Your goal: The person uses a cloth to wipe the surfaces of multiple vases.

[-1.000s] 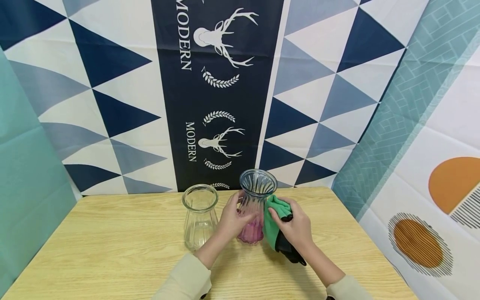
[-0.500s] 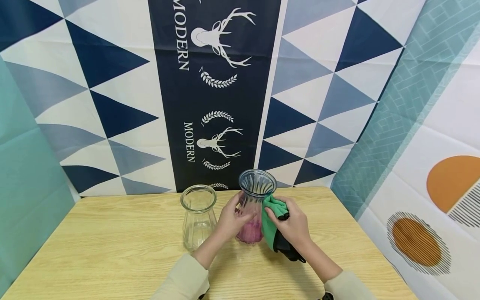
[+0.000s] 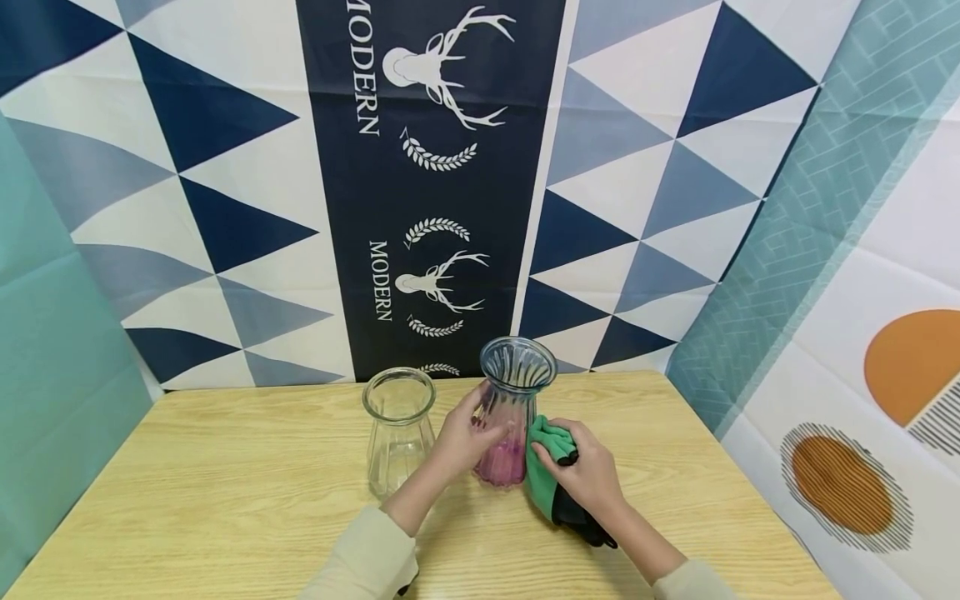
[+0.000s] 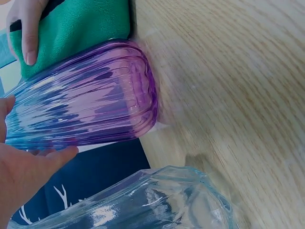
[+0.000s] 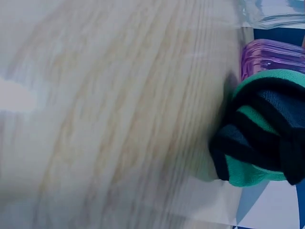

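A ribbed glass vase (image 3: 506, 454), blue at its flared rim and pink-purple toward the base, stands upright on the table. My left hand (image 3: 462, 435) grips its left side, thumb across the front and fingers behind. In my right hand (image 3: 590, 468) is a bunched green cloth (image 3: 542, 479) with black edging, pressed against the vase's right side. In the left wrist view the cloth (image 4: 90, 33) lies along the purple glass (image 4: 112, 93). Its black-trimmed folds (image 5: 259, 129) hang down in the right wrist view.
A clear glass vase (image 3: 400, 454) stands just left of my left hand, partly behind the forearm. The light wood table (image 3: 247, 483) meets a patterned backdrop (image 3: 442, 192) close behind both vases. Fabric panels (image 3: 67, 333) flank the sides.
My right hand has slid the green cloth down the vase's right side, from near the neck toward the lower body. The left hand and both vases stay in place.
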A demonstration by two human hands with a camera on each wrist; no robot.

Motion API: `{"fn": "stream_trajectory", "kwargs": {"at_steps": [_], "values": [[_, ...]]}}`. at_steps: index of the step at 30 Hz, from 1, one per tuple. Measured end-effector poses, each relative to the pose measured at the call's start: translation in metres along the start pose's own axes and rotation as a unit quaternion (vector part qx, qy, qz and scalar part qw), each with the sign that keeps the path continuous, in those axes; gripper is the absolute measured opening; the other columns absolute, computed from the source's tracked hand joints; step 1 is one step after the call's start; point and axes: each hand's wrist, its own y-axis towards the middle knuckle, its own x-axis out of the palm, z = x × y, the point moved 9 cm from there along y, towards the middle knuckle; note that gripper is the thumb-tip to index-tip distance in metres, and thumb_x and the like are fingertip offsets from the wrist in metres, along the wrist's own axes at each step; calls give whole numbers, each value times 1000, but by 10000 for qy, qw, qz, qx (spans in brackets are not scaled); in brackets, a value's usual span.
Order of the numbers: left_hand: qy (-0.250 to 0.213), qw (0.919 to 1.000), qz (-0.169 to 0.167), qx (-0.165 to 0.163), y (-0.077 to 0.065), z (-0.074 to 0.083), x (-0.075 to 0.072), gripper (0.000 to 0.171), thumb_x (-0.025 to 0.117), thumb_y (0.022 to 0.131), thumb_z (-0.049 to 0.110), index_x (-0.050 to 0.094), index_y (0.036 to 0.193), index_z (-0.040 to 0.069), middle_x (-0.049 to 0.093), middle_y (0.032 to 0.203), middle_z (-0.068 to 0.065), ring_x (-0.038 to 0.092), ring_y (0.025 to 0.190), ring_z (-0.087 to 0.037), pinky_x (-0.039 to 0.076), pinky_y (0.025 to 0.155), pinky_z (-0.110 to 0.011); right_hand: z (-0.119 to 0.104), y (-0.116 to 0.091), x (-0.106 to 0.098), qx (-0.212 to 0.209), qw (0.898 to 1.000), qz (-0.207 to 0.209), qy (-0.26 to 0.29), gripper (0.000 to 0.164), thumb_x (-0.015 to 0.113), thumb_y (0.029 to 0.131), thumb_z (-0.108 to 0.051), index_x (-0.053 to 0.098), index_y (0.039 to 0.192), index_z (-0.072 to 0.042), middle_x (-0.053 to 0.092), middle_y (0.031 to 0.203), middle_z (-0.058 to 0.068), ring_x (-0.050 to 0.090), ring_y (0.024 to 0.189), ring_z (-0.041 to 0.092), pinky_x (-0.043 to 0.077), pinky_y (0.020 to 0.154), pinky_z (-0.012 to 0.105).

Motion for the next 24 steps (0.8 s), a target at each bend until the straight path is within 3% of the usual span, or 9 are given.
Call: {"fn": "stream_trajectory", "kwargs": {"at_steps": [4,14,24], "values": [[-12,10000,-19,20,-1,1,1,69,69,84,23,36,144,14,45,142,-13,53,119,-30,53,89,-40,0,4,-5,-75,9998,150,85,46,84,63,-13,64,104,-8,68,95,8,66,76,18,56,61,29],[68,9998,57,191,0,2,-1,68,69,84,22,38,144,13,48,138,-16,55,115,-31,53,88,-41,-12,36,-29,-133,9966,679,444,45,81,67,-11,63,107,-4,67,97,13,65,80,23,54,66,28],[-110,9998,1,161,-1,2,0,68,69,84,20,37,144,10,47,139,-17,51,120,-32,50,92,-45,-14,36,-25,-207,9980,519,301,47,82,65,-11,63,107,-4,66,96,11,65,80,22,55,65,35]]}}
